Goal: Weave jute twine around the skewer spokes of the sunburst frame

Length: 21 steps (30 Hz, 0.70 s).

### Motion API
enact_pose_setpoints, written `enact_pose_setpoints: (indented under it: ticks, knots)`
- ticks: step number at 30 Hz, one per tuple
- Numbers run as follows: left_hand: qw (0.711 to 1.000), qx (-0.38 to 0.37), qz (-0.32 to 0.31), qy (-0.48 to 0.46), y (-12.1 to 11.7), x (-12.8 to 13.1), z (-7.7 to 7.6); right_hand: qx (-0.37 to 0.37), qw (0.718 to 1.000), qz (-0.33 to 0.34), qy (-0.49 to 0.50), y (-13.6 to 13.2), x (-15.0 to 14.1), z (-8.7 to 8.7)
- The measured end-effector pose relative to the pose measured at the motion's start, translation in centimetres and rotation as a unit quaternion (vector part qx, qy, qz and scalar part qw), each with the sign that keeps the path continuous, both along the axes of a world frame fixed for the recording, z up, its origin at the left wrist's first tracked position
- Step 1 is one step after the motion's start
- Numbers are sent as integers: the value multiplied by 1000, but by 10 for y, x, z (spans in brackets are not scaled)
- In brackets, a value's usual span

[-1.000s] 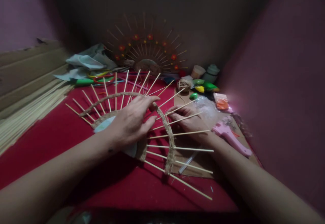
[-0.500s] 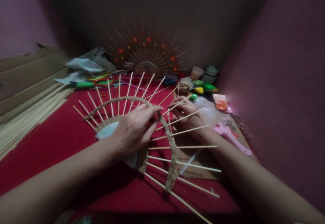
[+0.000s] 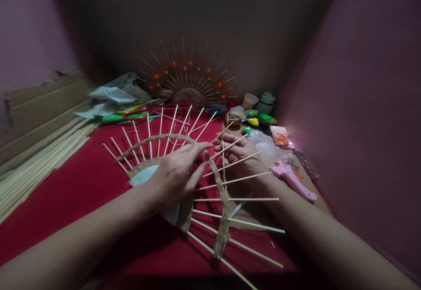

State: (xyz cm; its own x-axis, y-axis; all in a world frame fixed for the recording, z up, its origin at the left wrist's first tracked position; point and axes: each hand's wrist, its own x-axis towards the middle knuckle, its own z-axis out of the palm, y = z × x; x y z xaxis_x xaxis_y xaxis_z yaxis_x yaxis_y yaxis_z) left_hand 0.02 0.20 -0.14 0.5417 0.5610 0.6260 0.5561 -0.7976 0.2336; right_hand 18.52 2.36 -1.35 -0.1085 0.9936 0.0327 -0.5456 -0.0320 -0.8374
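Observation:
A fan of thin wooden sticks (image 3: 237, 200) radiates from a hub on the red cloth (image 3: 72, 193), bound by an arc of jute twine (image 3: 222, 202). My left hand (image 3: 176, 173) rests on the fan's middle, its fingers stretched toward the twine arc near the top. My right hand (image 3: 241, 152) lies under the sticks on the right, fingers curled and pinching a strand of twine (image 3: 223, 162) that hangs down beside the arc.
A finished stick fan with red flowers (image 3: 189, 77) leans on the back wall. A twine ball (image 3: 234, 116), small jars, green and yellow bits and a pink glue gun (image 3: 291, 178) lie at the right. Loose sticks (image 3: 39, 158) and cloth lie at the left.
The view has tilted so everything sits lower in frame. My right hand has risen from flat on the cardboard to a pinch on the twine near the arc; my left hand stays on the fan.

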Motion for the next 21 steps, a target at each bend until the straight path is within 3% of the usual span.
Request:
enact_pose_setpoints:
  ticks: [6,11,15,21]
  knots:
    - [997,-60,22,-40,-5,-1,0,-57,994,39,89,0,9,2]
    - [996,-66,47,-39,4,-2,9,-84,990,25,113,1,7,4]
    - [998,-31,48,-30,33,-1,32,-90,990,4,112,0,4,4]
    - [994,-7,-71,85,83,26,59,-42,990,-24,133,-6,1,-1]
